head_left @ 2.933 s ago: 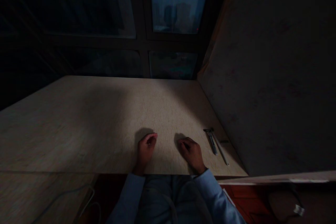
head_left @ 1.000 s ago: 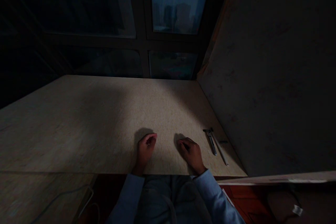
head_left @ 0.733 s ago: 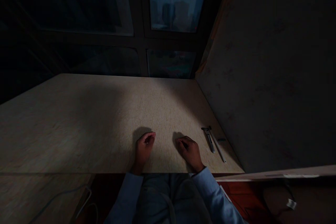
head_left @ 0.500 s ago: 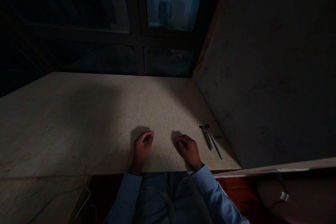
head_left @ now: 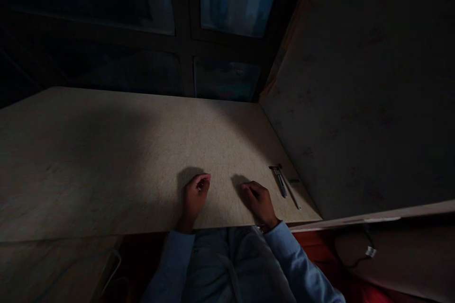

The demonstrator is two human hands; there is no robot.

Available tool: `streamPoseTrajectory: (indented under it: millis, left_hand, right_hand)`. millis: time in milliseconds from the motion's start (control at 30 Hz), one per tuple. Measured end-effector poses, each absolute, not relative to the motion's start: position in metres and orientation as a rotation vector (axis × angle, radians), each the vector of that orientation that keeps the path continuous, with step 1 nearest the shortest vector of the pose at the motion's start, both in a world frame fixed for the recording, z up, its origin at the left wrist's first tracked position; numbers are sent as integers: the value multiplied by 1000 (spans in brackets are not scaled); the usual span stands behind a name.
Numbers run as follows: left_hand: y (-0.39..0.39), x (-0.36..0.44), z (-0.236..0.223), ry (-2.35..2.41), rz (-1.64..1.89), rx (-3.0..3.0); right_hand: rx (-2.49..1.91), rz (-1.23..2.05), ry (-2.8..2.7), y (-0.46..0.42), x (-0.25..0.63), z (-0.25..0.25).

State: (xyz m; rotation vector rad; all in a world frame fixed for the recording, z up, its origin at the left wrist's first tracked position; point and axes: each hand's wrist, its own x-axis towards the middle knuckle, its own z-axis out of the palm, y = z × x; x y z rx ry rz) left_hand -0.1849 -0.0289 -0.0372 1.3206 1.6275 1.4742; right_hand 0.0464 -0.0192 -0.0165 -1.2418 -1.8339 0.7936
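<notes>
My left hand [head_left: 195,197] rests at the near edge of the pale marbled tabletop [head_left: 199,132]. Its fingers curl in toward the thumb, with nothing visible in them. My right hand [head_left: 259,200] lies a short way to the right, similarly curled, and also shows nothing held. Closest to it, on the right, is what looks like a razor [head_left: 280,184], with a dark crosswise head and a grey handle. Beside that lies a thin pale stick [head_left: 293,195] with a dark tip. A small dark flat piece [head_left: 295,181] sits by the wall. Neither hand touches these things.
A wall [head_left: 362,118] borders the table on the right, and dark window frames [head_left: 183,71] stand behind it. At lower left, a white cable [head_left: 115,267] hangs near a lower surface [head_left: 53,265]. Another cable with a white tag [head_left: 370,251] is at lower right. The light is dim.
The view has shifted slightly, so the table and the items on it appear a little higher. Both hands keep nearly the same place and curled shape.
</notes>
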Motion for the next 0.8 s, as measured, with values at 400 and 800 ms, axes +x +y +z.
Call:
streamPoseTrajectory:
  millis: [400, 800]
  left_hand:
    - [-29, -186, -38, 1652, 1440, 1353]
    - [-27, -188, -34, 1668, 1455, 1305]
  right_hand:
    - [-1338, 737, -1852, -43, 92, 19]
    - [-1785, 93, -2006, -1, 186, 15]
